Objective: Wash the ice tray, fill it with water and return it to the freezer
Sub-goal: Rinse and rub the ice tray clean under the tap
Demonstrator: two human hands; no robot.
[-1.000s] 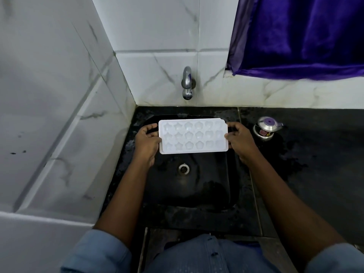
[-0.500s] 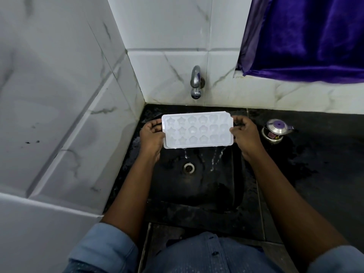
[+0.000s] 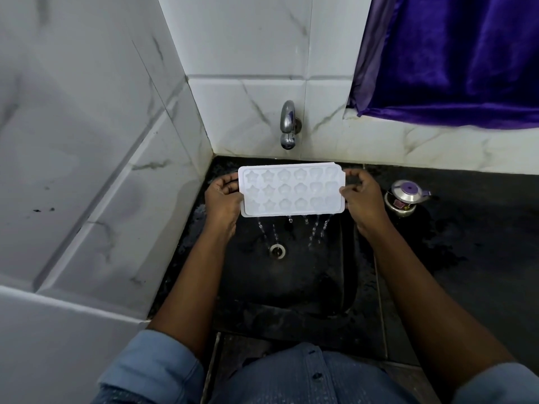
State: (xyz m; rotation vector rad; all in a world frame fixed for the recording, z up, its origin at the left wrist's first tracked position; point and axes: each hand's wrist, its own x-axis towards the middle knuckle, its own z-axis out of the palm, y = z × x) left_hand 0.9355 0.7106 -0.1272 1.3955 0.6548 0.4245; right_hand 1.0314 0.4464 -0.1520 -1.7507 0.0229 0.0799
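A white ice tray (image 3: 291, 190) with star and flower shaped cells is held over the black sink (image 3: 294, 275), tilted with its near edge down. Thin streams of water run off that edge toward the drain (image 3: 277, 250). My left hand (image 3: 223, 199) grips the tray's left end. My right hand (image 3: 360, 196) pinches its right end. The chrome tap (image 3: 288, 123) juts from the tiled wall just behind the tray, with no water seen coming from it.
A small steel pot with a purple lid (image 3: 404, 199) stands on the wet black counter (image 3: 481, 228) right of the sink. White marble-look tiles (image 3: 102, 170) wall the left side. A purple curtain (image 3: 452, 59) hangs at the upper right.
The tray went from level to tilted toward me, and water now pours from its near edge into the sink. Both hands kept their hold on its ends.
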